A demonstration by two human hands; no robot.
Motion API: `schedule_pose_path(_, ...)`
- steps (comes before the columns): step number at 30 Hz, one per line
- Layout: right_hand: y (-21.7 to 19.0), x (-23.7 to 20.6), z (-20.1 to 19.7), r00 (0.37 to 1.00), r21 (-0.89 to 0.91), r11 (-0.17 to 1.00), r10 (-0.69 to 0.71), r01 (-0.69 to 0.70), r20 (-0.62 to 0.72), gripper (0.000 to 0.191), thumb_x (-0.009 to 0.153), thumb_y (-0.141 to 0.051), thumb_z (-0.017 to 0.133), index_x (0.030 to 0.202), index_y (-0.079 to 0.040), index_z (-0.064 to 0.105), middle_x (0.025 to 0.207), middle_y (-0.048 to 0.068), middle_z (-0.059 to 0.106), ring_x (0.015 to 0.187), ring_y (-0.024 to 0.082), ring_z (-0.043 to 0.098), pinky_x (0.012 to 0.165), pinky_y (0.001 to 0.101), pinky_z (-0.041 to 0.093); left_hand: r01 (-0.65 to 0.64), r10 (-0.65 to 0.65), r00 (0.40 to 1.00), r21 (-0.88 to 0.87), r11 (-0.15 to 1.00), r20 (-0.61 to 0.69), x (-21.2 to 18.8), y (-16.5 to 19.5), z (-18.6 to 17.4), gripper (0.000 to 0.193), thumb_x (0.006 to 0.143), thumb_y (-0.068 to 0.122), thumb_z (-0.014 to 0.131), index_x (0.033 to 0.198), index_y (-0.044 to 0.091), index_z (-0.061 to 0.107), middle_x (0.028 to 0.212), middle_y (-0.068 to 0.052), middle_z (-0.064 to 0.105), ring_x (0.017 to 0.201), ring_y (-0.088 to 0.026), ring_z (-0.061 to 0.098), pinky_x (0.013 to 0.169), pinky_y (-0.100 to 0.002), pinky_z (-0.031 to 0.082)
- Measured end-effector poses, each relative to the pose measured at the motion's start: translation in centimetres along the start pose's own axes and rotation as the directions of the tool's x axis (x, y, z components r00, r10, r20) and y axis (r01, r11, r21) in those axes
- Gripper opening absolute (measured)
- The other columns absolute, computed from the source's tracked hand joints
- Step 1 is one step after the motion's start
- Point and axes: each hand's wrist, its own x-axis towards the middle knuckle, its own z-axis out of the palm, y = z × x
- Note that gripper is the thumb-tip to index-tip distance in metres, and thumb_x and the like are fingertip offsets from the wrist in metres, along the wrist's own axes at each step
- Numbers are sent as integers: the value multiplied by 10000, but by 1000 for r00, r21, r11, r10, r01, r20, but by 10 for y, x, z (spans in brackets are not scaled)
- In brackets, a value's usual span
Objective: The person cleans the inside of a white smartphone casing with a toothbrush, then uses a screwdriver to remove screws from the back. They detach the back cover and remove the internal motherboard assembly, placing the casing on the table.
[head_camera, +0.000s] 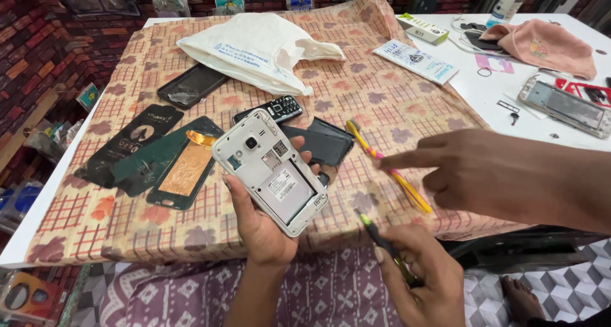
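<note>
My left hand (261, 228) holds up a white phone (270, 171) with its back cover off, the empty battery bay facing me. My right hand (417, 279), low at the front, grips a thin dark screwdriver (375, 233) with a yellow-green tip that points toward the phone's lower corner. Another person's hand (474, 171) reaches in from the right with a finger pointing left, just over a yellow and pink pry tool (389, 169) lying on the cloth. A black battery (326, 145) lies behind the phone.
A checked floral cloth (382, 104) covers the white table (496, 91). On it lie a keypad phone (275, 108), black back covers (130, 141), a green panel with copper foil (181, 168), a dark screen (191, 85) and a white bag (254, 47). Right: pink cloth (547, 43), opened phone (566, 107).
</note>
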Motion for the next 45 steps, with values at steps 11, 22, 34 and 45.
schedule_pose_path(11, 50, 38, 2, 935, 673, 708, -54, -212, 351, 388, 895, 190, 493, 1250, 116, 633, 1111, 260, 640, 995, 307, 699, 858, 423, 616, 23, -24, 999, -27, 999, -31, 36, 0, 20, 773, 1040, 633, 345, 1567, 68, 382, 1398, -217, 582, 1233, -313, 610, 1052, -498, 535)
schedule_pose_path(22, 49, 71, 17, 982, 694, 695, -118, 190, -150, 262, 1067, -101, 579, 1227, 100, 628, 869, 230, 705, 741, 235, 688, 645, 332, 568, 39, -44, 995, -59, 997, -87, 39, -15, 31, 795, 1031, 636, 296, 1535, 30, 402, 1370, -230, 604, 1188, -310, 633, 1021, -474, 543)
schedule_pose_path(34, 57, 86, 27, 993, 735, 677, 46, 46, -105, 199, 1047, -17, 590, 1224, 72, 573, 982, 180, 663, 837, 192, 644, 715, 355, 549, 119, -116, 993, -128, 985, 28, 36, -17, 26, 785, 1043, 630, 305, 1563, 46, 378, 1399, -225, 585, 1220, -304, 614, 1042, -473, 534)
schedule_pose_path(45, 28, 86, 47, 984, 664, 726, -147, 178, -103, 188, 1075, -100, 520, 1226, 6, 489, 1100, 227, 698, 968, 233, 691, 841, 377, 604, 189, -179, 980, -117, 975, 91, 36, -2, 15, 792, 1054, 644, 297, 1521, 20, 435, 1381, -217, 603, 1197, -296, 636, 1023, -464, 556)
